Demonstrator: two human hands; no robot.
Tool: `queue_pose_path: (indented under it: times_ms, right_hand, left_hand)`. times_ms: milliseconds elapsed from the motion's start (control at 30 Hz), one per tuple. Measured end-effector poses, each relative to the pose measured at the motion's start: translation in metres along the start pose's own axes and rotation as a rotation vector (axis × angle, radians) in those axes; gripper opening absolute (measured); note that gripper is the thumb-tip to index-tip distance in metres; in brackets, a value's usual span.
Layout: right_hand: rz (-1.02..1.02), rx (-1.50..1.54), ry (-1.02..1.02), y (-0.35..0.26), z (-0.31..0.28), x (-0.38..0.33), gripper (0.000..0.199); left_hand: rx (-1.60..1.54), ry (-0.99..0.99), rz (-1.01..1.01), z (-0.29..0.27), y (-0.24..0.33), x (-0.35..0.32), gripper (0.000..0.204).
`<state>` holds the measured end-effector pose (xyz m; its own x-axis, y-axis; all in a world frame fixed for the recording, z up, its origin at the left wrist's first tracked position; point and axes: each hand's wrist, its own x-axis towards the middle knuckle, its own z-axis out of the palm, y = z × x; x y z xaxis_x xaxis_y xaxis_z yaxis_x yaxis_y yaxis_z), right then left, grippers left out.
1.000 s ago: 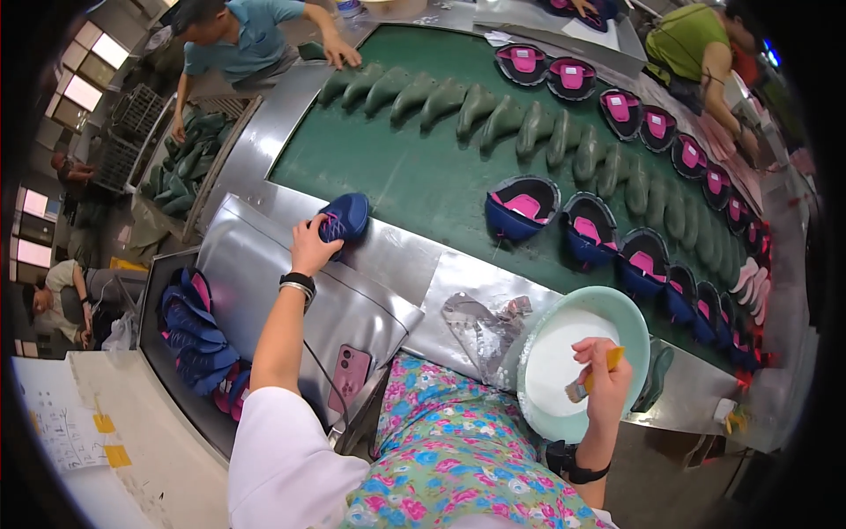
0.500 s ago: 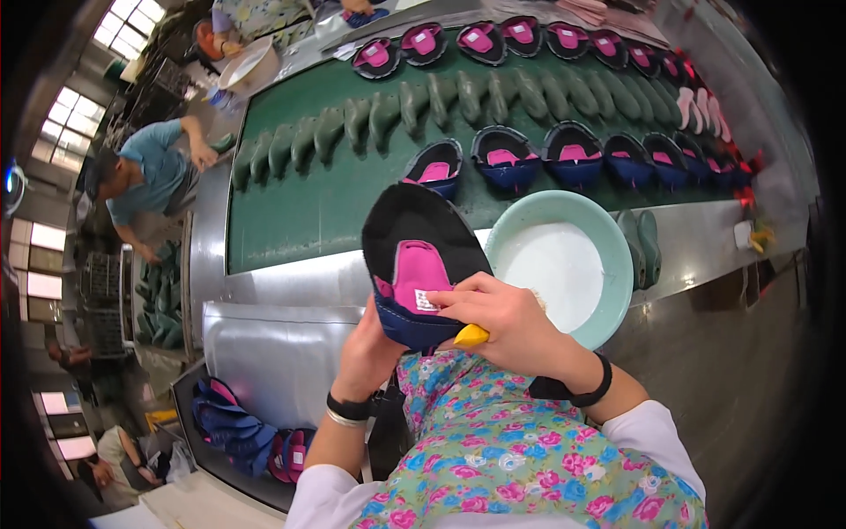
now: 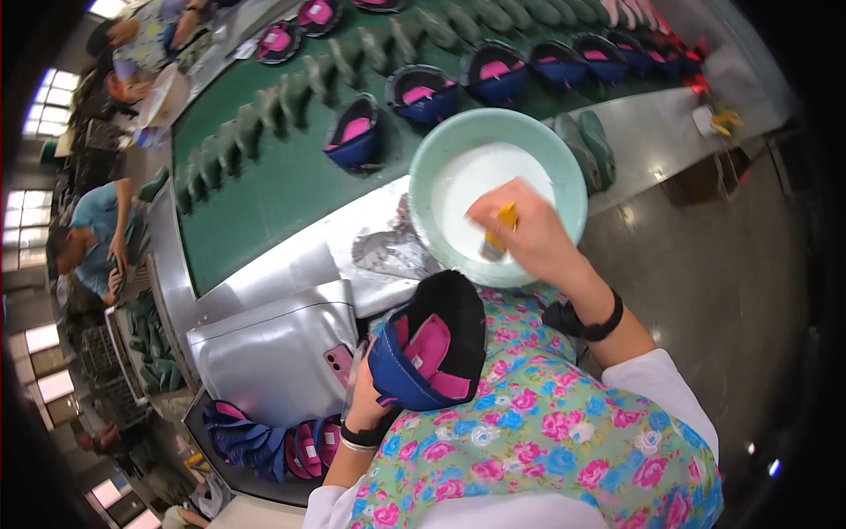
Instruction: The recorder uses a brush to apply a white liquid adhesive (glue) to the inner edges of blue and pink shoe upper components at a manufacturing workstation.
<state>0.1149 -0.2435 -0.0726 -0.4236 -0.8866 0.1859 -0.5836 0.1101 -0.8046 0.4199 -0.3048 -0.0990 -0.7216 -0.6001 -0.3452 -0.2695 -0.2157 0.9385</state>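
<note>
My left hand (image 3: 361, 401) grips a blue shoe upper (image 3: 397, 366) with a pink lining and black inner rim, tilted above my floral apron. Part of that hand is hidden behind the upper. My right hand (image 3: 536, 231) is closed around a brush (image 3: 507, 216) with a yellow handle. It hangs over a pale green basin (image 3: 427, 167) of white liquid (image 3: 463, 181), the brush head pointing down. Whether the brush tip touches the liquid I cannot tell. Beyond the basin stands a row of similar blue uppers (image 3: 493, 84) on the green belt (image 3: 238, 207).
Dark green shoe lasts (image 3: 247, 128) line the belt, and a pair (image 3: 595, 145) sits right of the basin. A bin (image 3: 198, 423) of blue uppers lies at lower left, near a pink phone (image 3: 337, 363). A person in blue (image 3: 92, 225) works at far left.
My right hand has left the upper and moved with the brush over the basin. My left hand has lowered and turned the upper. The whole view has shifted.
</note>
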Motion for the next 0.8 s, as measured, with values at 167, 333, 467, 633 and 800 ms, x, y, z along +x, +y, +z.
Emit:
queue_pose_path:
  times_ms: [167,333,467,633,800]
  right_hand:
    - [0.505,-0.012,0.111,0.074,-0.005,-0.026,0.019]
    - [0.384,-0.170,0.109,0.117,0.021,-0.040,0.021]
    - [0.353,-0.133,0.161,0.103,0.011,-0.031,0.020]
    - [0.209,0.289,0.162,0.029,-0.021,-0.013,0.019]
    - [0.042,0.451,-0.046,-0.016,-0.012,-0.003,0.021]
  left_hand:
    - [0.229,-0.154,0.012,-0.007,-0.015,-0.018,0.048]
    - [-0.175,-0.082,-0.189,-0.006,-0.020,-0.011,0.047]
    - [-0.155,0.052,-0.238,0.002,-0.020,0.013,0.030]
    - [-0.569,0.102,-0.155,0.008,-0.024,0.051,0.022]
    - [-0.735,-0.027,-0.161,0.014,-0.029,0.061,0.028]
